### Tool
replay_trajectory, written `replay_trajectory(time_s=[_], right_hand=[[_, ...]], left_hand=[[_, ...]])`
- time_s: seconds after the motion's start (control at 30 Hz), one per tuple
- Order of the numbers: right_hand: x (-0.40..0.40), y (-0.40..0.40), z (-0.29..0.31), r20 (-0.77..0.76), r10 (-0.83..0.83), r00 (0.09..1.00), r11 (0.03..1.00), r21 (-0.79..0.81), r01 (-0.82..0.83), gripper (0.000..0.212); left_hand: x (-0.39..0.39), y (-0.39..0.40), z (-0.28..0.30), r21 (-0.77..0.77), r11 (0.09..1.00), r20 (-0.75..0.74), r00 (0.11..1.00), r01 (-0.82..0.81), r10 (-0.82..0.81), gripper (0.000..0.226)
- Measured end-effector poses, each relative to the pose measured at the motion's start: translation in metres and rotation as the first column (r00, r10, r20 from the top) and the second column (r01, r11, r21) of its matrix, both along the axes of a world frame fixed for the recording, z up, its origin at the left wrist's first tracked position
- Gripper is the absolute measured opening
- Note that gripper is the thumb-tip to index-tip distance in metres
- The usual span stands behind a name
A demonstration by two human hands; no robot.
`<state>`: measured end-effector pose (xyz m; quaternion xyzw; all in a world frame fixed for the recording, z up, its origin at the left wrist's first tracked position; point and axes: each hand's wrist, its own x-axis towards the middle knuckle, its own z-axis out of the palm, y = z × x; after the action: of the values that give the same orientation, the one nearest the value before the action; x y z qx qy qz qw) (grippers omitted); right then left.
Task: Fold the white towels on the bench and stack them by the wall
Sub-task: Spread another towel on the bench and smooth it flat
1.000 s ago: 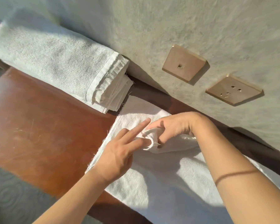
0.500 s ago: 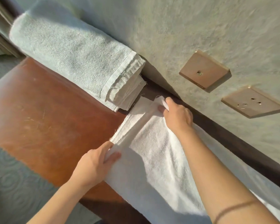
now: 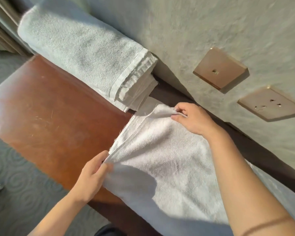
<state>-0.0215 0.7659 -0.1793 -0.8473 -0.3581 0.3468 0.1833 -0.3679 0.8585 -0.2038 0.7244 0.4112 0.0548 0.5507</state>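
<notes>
White terry, the loose towel point(image 3: 160, 150) lay spread across the brown bench point(image 3: 49, 120), its hemmed short edge facing the folded stack point(image 3: 85, 60) that leaned by the wall point(image 3: 194, 23). Each corner of that edge was pinched and raised slightly: the left hand point(image 3: 92, 174) closed on the near corner, the right hand point(image 3: 192, 118) closed on the far one beside the wall. Gripping both ends probably kept the hem taut and straight, ready to carry over for a fold. Two socket plates point(image 3: 220, 68) sat above, clear of the work.
</notes>
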Motion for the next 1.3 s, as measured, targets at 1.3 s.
replay_trajectory(time_s=[1.3], right_hand=[[-0.075,-0.198,-0.049,0.512,-0.305,0.803,0.899,-0.124,0.42,0.067]], left_hand=[[0.117,-0.114,-0.034,0.563,0.508,-0.536,0.755,0.653,-0.377,0.072]])
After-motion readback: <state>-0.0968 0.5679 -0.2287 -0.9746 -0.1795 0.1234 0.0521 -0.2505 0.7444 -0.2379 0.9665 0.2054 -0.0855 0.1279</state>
